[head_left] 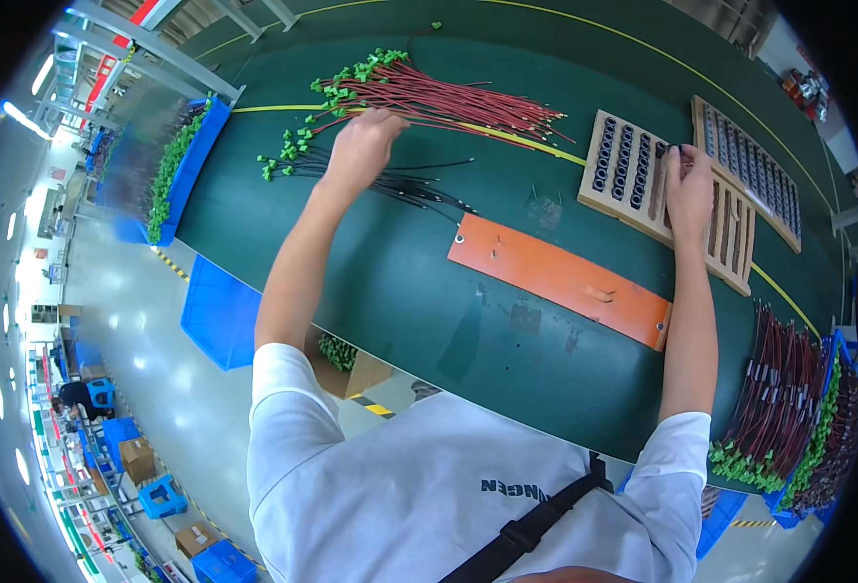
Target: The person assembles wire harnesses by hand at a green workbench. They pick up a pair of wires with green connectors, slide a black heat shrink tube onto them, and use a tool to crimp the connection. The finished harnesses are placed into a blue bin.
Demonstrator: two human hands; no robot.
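Note:
My left hand (363, 146) is closed at the near edge of a pile of red wires (448, 97) with green connectors (375, 66). Its fingertips pinch a red wire there, partly hidden by the hand. Beside that hand, a smaller bunch of black wires (414, 187) with green connectors lies on the green table. Over a slotted wooden rack (611, 199), my right hand (691, 185) pinches a small dark ring-shaped part (678, 150). Rows of dark rings (620, 162) fill the rack's left slots, while the slots near and right of my hand are bare.
An orange plate (560, 280) with upright pins lies in front of me. A second wooden rack (749, 170) full of rings stands behind the first. Finished-looking wire bundles (773, 389) lie at the right edge. A blue bin (191, 165) of green-ended wires stands at the left.

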